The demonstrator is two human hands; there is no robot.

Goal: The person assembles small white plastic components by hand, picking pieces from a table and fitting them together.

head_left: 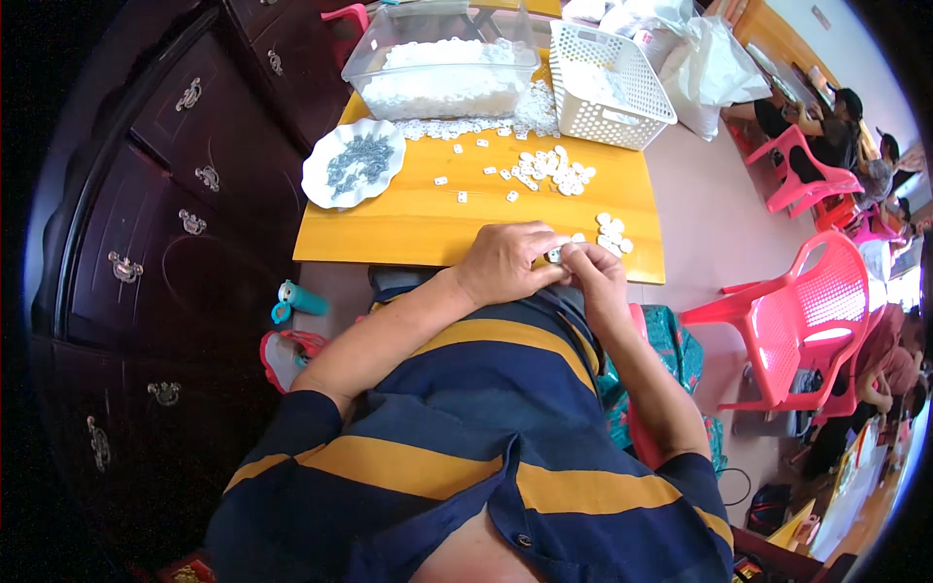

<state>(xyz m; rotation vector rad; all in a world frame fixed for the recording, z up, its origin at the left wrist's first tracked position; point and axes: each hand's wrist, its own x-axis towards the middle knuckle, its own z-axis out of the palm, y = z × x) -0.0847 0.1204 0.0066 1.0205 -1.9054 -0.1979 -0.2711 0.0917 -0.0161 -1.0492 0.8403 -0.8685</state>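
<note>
Over the table's near edge, my left hand (507, 260) and my right hand (598, 272) meet, fingers closed together. Between their fingertips shows a small white plastic piece (554, 255) with dark spots; the fingers cover part of it. Just beyond my right hand lies a small group of round white pieces (612, 233). A larger pile of similar white pieces (559, 172) sits farther back. Small white two-hole pieces (462, 196) are scattered left of that pile. At the table's left, a scalloped white dish (321, 194) holds many small grey metal-looking parts (360, 163).
A clear plastic bin (364, 68) of white pieces and a white perforated basket (603, 126) stand along the back of the yellow table (389, 233). Dark cabinets (146, 243) line the left. A pink chair (797, 321) is on the right, with people seated beyond. A teal bottle (306, 298) is at lower left.
</note>
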